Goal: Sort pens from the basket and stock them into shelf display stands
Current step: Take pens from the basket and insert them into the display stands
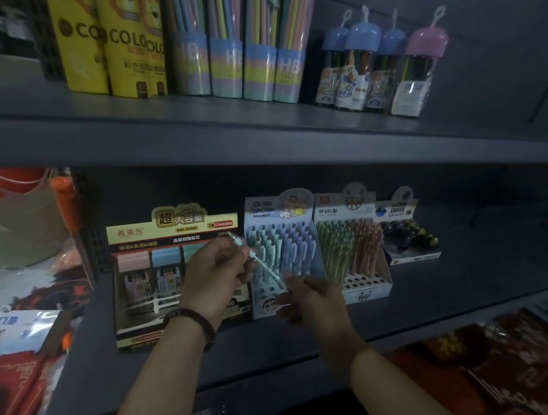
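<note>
At lower shelf (421, 302), front of pale-blue display stand (282, 253): left hand (213, 274) pinches pen (256, 259) by upper end, slanted toward stand's holes for insertion. Right hand (311, 299) at lower tip, apparently steadying; grip blurred, cannot tell. Basket unseen.

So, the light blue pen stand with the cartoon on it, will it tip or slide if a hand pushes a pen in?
The light blue pen stand looks like thin cardboard, so probably light and apt to slide back. Its tall header card could make it tip backwards. It stands close between the yellow lead box and the green and orange pen stand, which may steady it sideways.
</note>
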`<state>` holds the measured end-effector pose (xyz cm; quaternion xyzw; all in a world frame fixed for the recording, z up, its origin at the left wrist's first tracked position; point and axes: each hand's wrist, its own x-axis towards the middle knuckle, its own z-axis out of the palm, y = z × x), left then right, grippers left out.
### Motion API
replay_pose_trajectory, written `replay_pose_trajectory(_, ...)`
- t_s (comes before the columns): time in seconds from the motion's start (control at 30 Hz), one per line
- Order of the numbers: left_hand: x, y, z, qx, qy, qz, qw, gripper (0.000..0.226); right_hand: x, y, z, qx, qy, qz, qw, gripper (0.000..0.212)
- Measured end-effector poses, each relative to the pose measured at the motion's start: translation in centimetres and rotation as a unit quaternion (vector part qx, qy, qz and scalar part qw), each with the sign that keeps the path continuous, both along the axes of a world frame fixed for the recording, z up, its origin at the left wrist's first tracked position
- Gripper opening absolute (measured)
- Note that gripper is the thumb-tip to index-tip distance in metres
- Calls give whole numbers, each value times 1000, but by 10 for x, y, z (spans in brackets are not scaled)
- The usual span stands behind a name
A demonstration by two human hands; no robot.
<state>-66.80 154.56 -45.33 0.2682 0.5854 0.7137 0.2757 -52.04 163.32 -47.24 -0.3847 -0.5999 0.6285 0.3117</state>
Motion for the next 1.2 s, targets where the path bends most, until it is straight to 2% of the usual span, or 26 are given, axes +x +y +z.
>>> replay_pose_trajectory(0.07, 5, 0, 0, 13, -20, -7, 1000, 6, 5, -5, 0, -111, 77, 0, 991, 28)
replay_pose_trajectory(0.2, 14, -2, 1, 17, -41, -23, 999, 6, 12, -9, 10, -173, 167, -33, 970, 8)
replay_pose_trajectory(0.27, 19, -4, 3, 13, -30, -25, 999, 9, 14, -6, 16, -173, 186, -59, 965, 6)
replay_pose_trajectory(0.4, 22, -7, 2, -37, 63, -9, 997, 11, 17, 6, 22, -126, 200, -102, 966, 2)
replay_pose_trajectory(0.47, 22, -7, 0, -59, 95, -10, 994, 10, 16, 12, 24, -103, 220, -116, 963, 10)
replay_pose_trajectory(0.53, 21, -4, -5, -97, 180, 9, 979, 9, 13, 17, 26, -79, 235, -130, 960, 16)
replay_pose_trajectory(0.6, 21, -3, -11, -163, 290, 39, 942, 16, 11, 23, 26, 2, 200, -157, 967, 13)
replay_pose_trajectory(0.67, 24, -2, -16, -220, 368, 46, 902, 20, 9, 32, 25, 144, 132, -190, 962, 14)
replay_pose_trajectory(0.73, 30, -1, -21, -245, 405, 16, 881, 21, 7, 40, 25, 289, 57, -200, 934, 14)
replay_pose_trajectory(0.8, 40, 1, -25, -265, 441, -24, 857, 28, 2, 43, 28, 375, -15, -194, 906, 11)
replay_pose_trajectory(0.97, 51, 9, -34, -381, 485, -104, 780, 62, -17, 48, 32, 442, -120, -141, 878, 6)
replay_pose_trajectory(1.03, 53, 9, -34, -400, 477, -120, 773, 68, -22, 51, 28, 465, -136, -133, 865, 10)
replay_pose_trajectory(1.2, 57, 11, -30, -413, 484, -132, 760, 68, -31, 58, 15, 509, -137, -90, 845, 23)
